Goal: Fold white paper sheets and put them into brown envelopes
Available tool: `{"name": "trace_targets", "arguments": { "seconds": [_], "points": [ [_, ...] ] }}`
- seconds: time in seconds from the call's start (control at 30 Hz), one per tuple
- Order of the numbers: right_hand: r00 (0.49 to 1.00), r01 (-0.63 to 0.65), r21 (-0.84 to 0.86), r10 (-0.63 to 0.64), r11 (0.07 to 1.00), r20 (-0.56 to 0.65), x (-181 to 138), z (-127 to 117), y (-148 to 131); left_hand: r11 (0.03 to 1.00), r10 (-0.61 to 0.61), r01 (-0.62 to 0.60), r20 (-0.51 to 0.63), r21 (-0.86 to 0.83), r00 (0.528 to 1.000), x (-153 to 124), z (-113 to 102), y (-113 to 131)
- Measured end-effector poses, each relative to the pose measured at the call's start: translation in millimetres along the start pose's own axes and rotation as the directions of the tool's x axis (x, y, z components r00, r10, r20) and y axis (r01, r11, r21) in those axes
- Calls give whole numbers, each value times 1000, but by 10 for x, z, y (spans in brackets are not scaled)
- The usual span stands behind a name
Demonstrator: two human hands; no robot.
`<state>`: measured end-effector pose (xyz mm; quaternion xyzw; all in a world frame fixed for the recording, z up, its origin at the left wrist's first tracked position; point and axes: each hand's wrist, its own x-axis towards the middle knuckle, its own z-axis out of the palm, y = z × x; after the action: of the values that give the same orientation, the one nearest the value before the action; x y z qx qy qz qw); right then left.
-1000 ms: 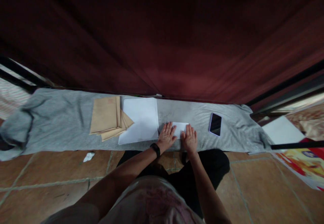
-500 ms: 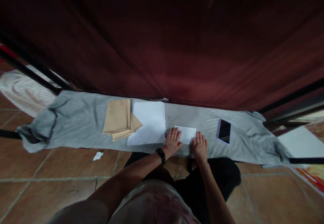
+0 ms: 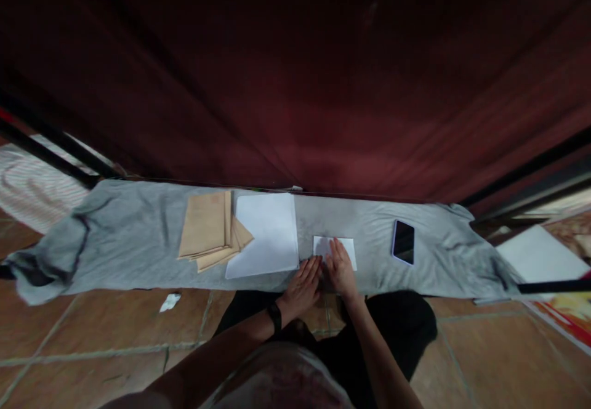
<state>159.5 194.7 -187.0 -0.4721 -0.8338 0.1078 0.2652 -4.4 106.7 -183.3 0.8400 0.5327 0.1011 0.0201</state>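
A small folded sheet of white paper (image 3: 348, 250) lies flat on the grey cloth (image 3: 323, 212) in front of me. My right hand (image 3: 340, 268) rests on its middle, fingers stretched out over the paper. Beside its lower left corner is my left hand (image 3: 302, 283), laid flat with the fingers extended; I cannot tell whether its fingertips touch the paper. A stack of larger white sheets (image 3: 265, 233) lies left of my hands. Several brown envelopes (image 3: 205, 224) are fanned out, partly over that stack's left edge.
A phone (image 3: 403, 242) lies on the cloth to the right. Behind the cloth rises a dark red panel (image 3: 300, 119). A crumpled white scrap (image 3: 170, 302) is on the tiled floor (image 3: 115, 316). Striped fabric (image 3: 32, 172) hangs at far left, and a white sheet (image 3: 540, 255) lies at far right.
My right hand has moved left from the folded paper's right edge onto its middle. My left hand has slid down to the lower left corner. The view has shifted slightly.
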Motion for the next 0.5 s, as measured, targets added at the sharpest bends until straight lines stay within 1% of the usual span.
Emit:
{"name": "trace_targets", "arguments": {
  "seconds": [0.07, 0.13, 0.2, 0.33, 0.5],
  "points": [
    [993, 62, 24, -64, 998, 97, 62, 61, -128, 1000, -15, 15, 23, -6, 1000, -11, 52, 1],
    [986, 69, 0, -69, 998, 149, 97, 108, -205, 1000, -21, 22, 34, -13, 999, -20, 93, -4],
    [983, 57, -46, -48, 997, 176, 111, 131, -228, 999, -20, 20, 24, -25, 1000, -33, 105, -13],
    [983, 8, -133, 17, 991, 184, 105, 112, -162, 998, -34, 33, -24, -55, 999, -48, 44, -26],
    [988, -52, -223, 82, 973, 128, 29, 59, -13, 995, -58, 57, -10, -78, 998, -91, -52, -18]
  ]
}}
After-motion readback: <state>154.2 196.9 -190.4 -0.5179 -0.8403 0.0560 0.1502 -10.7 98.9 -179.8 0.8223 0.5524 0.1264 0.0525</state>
